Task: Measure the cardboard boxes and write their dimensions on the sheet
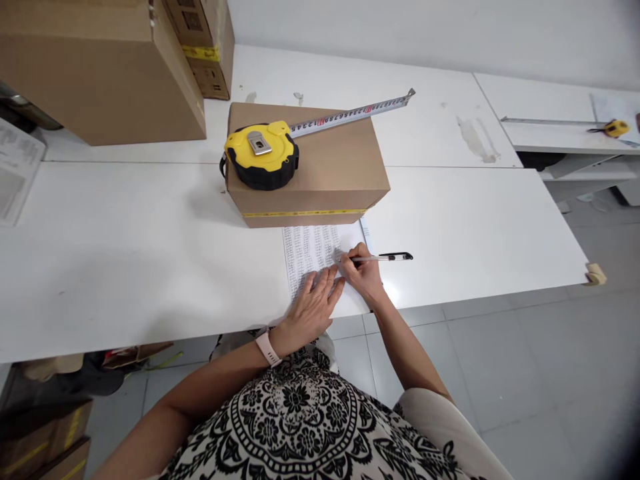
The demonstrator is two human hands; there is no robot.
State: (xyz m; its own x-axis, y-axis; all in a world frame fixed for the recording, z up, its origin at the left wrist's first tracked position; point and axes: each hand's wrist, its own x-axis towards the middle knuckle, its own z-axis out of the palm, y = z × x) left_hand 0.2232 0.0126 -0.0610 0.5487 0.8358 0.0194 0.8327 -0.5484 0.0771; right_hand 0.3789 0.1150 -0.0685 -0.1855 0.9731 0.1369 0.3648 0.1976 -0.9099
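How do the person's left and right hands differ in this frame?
The left hand lies palm down with fingers extended on the printed sheet, while the right hand is curled around a pen.
The left hand has a pale pink band at its wrist; the right hand shows none.
Both are bare and close together, near the table's front edge.

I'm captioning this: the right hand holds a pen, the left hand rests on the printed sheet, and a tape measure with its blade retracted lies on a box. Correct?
Not retracted: the head view shows the blade extended. The right hand holds a pen, the left hand rests on the printed sheet, and the tape measure lies on a box.
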